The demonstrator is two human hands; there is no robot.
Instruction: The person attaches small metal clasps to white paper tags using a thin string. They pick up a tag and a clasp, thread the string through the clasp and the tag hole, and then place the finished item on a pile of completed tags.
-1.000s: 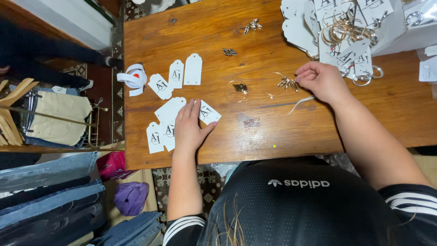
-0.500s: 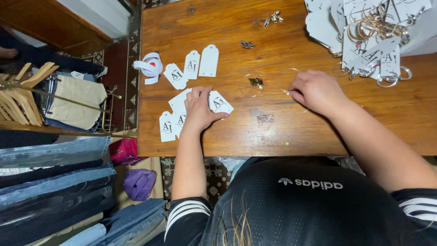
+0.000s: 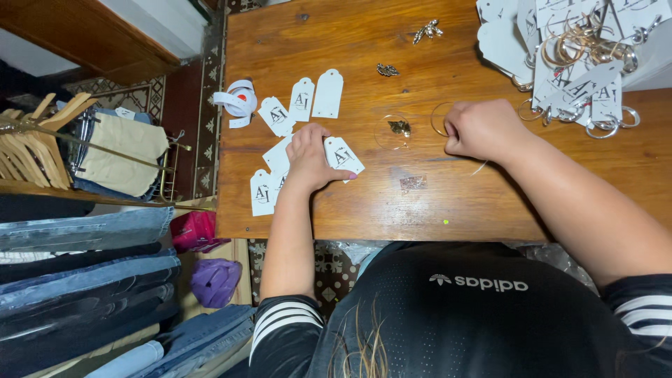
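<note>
White card tags: small arch-topped white paper tags (image 3: pixel 343 154) lie scattered on the brown wooden bench (image 3: pixel 364 203), near its front edge.
Left hand (image 3: pixel 308 157): curled, fingertips pinning one tag flat.
Right hand (image 3: pixel 479 129): closed in a fist beside a thin gold hoop (image 3: pixel 439 119); what its grip holds, I cannot tell.
Risk: the lowest tags could slide off the edge if nudged; the small brass charm (image 3: pixel 400 127) could scatter.
Far corner: heap of tagged hoops (image 3: pixel 581 63).

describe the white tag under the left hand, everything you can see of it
The white tag is a small flat card, paper-like, with a rounded, narrowed end and dark printed lettering. It lies flat and slanted on the wooden table, near its front edge. The left hand rests on its inner side, covering part of it; more white tags lie beside that hand.
</note>
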